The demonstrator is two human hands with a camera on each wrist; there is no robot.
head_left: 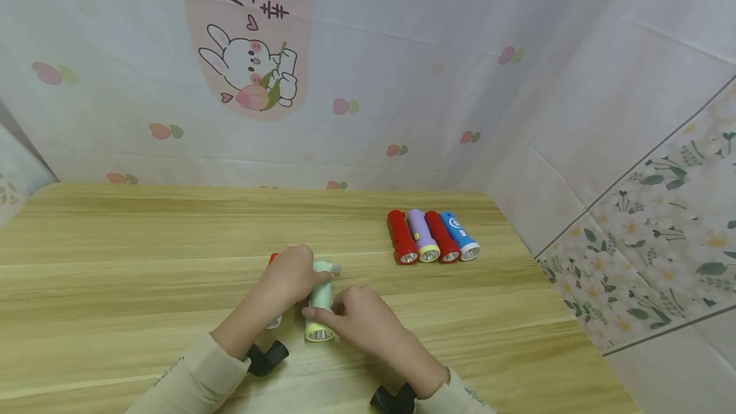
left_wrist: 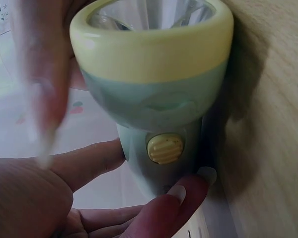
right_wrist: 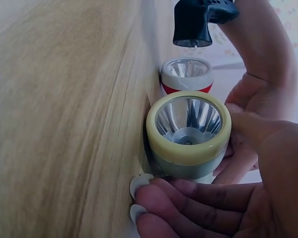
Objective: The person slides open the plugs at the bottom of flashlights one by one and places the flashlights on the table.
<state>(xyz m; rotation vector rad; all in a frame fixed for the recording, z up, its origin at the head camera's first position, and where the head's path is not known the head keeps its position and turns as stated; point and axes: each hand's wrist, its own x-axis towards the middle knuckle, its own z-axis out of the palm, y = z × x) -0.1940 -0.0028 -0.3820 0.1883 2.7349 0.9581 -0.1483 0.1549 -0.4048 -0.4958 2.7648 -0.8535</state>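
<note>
A mint-green flashlight with a pale yellow head lies on the table. Metal plug prongs stick out at its tail. My left hand grips the tail half, thumb on one side and fingertips on the other. In the left wrist view the yellow slide switch shows above those fingertips. My right hand is at the head end; its fingers lie beside the head, low by the table. In the left wrist view the right thumb is blurred, held off the flashlight.
A red flashlight with a white head lies left of the green one, mostly hidden by my left arm. At the back right, two red flashlights, a purple one and a blue one lie in a row. A printed curtain hangs behind the table.
</note>
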